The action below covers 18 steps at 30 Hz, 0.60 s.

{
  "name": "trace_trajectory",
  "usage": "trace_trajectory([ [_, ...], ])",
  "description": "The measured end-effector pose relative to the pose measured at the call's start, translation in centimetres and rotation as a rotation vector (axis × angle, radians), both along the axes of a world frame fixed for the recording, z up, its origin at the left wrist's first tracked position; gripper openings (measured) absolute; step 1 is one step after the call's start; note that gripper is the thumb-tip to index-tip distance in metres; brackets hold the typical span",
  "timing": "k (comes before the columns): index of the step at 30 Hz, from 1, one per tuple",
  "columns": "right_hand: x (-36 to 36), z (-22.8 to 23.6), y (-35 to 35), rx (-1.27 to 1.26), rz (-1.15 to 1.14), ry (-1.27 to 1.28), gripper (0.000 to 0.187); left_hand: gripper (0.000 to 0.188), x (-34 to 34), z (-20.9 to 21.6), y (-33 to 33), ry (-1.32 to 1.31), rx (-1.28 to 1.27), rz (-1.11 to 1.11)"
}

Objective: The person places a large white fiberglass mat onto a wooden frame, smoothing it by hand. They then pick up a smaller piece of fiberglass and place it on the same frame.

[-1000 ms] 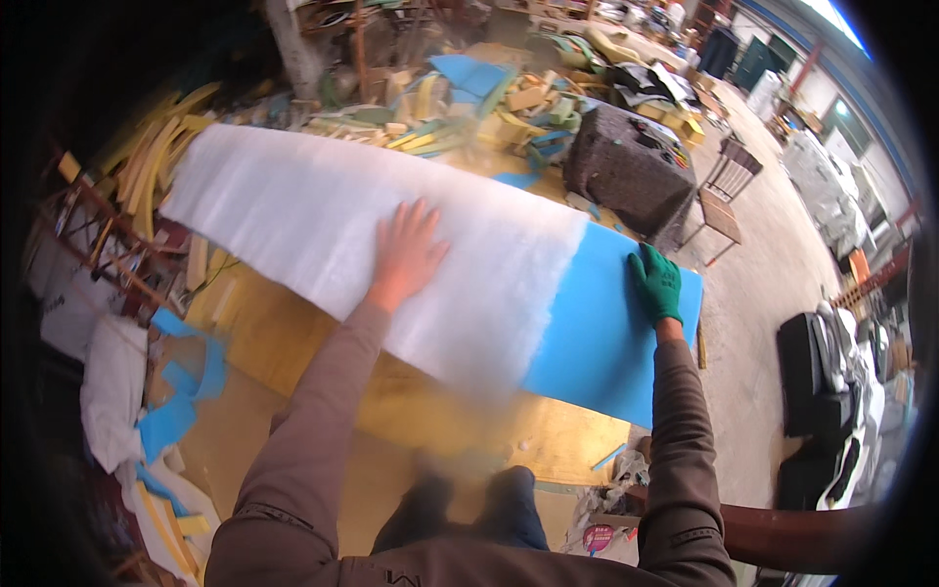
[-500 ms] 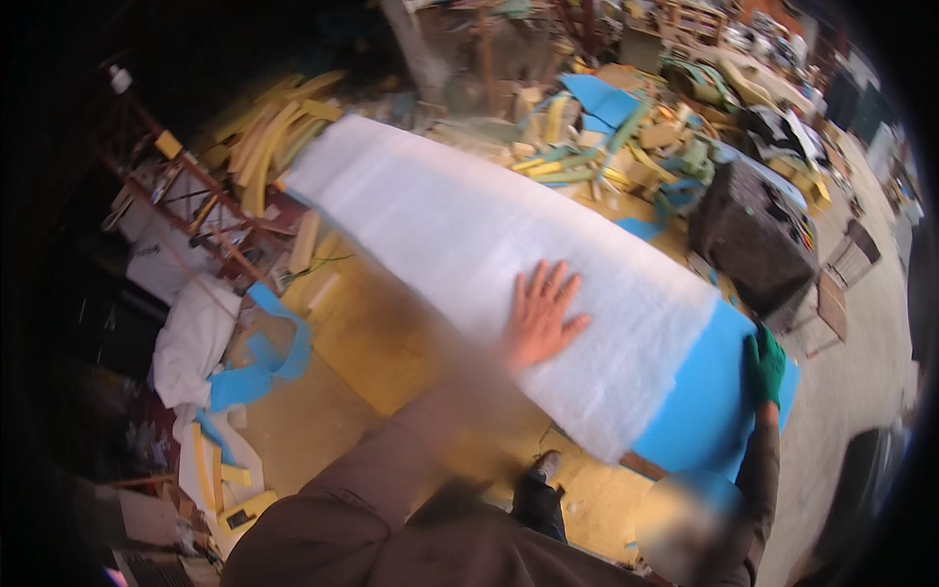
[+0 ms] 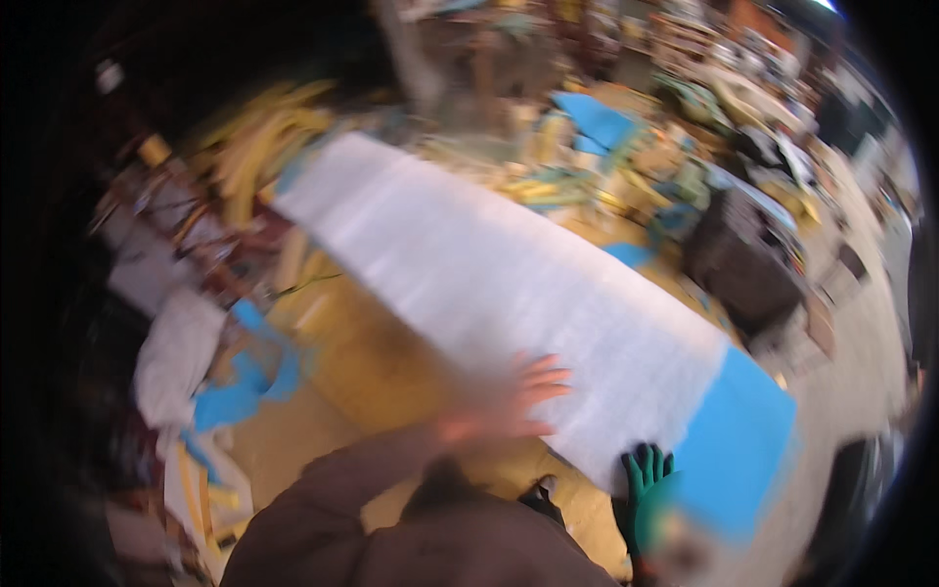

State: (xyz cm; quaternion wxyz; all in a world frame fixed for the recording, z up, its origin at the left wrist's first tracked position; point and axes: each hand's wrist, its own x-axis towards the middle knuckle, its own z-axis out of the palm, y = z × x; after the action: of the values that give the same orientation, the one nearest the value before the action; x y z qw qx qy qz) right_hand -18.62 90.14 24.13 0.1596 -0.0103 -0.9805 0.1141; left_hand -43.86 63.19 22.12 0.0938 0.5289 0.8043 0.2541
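Observation:
A long sheet of white wadding (image 3: 489,254) lies over a blue foam slab (image 3: 738,440), whose right end shows bare. My left hand (image 3: 528,396), ungloved and slightly blurred, is at the sheet's near edge with fingers spread. Whether it touches the wadding I cannot tell. In a green glove with dark fingertips, my right hand (image 3: 648,474) has its fingers stretched out at the near edge, where the white meets the blue. Neither hand holds anything. A blurred patch hides part of the right wrist and forearm.
Blue and yellow foam offcuts (image 3: 597,122) heap up behind the slab. At the right stands a dark block (image 3: 743,259). Left of me lie blue foam strips (image 3: 245,382), a white cloth bundle (image 3: 181,357) and a reddish metal frame (image 3: 186,225). Yellowish sheets cover the floor (image 3: 372,342).
My left hand has drawn back from the middle of the wadding to its near edge. My right hand has left the far right corner of the blue foam and come nearer my body.

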Motion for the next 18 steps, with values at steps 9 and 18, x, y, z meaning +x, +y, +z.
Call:
trace_trajectory([
  [9, 2.7, 2.5, -2.0, 0.145, -0.369, 0.008, 0.045, 0.025, -7.1, -0.8, -4.5, 0.041, 0.321, -0.258],
  [18, 5.7, -2.5, -6.0, 0.116, -0.518, -0.217, 0.066, 0.024, -8.2, -0.1, -7.7, 0.021, 0.278, -0.428],
])
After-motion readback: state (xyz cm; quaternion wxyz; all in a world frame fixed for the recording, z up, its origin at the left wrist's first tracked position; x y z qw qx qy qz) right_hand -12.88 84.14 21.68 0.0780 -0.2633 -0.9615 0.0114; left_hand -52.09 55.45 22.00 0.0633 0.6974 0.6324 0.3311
